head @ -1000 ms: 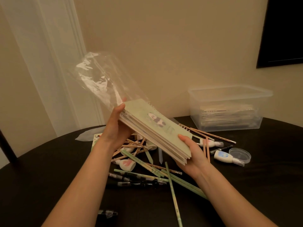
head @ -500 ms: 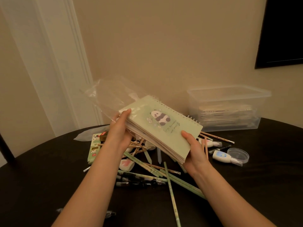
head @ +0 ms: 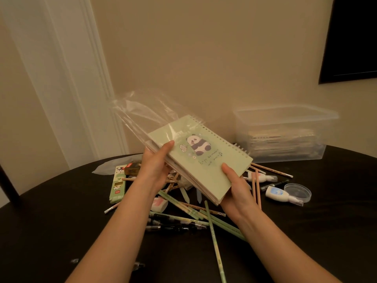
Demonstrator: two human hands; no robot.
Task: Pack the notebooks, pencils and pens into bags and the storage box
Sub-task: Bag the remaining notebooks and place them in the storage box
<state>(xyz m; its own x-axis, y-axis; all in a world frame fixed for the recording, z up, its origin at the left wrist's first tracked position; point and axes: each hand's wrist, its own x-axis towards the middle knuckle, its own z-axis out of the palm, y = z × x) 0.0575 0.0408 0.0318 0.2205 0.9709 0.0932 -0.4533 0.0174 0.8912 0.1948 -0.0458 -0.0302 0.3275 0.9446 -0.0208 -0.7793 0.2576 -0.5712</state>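
Note:
A stack of green spiral notebooks [head: 212,166] with a panda on the top cover is held above the table, tilted up toward the far left. Its upper end sits inside the mouth of a clear plastic bag [head: 142,115]. My left hand [head: 157,166] grips the stack's left edge together with the bag. My right hand [head: 234,184] holds the stack's lower right corner, thumb on the cover. Under the stack lies a heap of green and wooden pencils [head: 214,225] and dark pens [head: 175,227]. The clear storage box [head: 285,135] stands at the back right with notebooks inside.
On the dark round table [head: 336,231] lie correction tape dispensers [head: 279,194], a small clear round dish [head: 297,192], a green panda pencil box [head: 117,183], an eraser [head: 159,204] and another clear bag [head: 110,167] at the back left. A wall stands close behind.
The stack has tipped so its cover faces me more, and the bag has dropped lower and come over the stack's upper end. My hands keep their grips.

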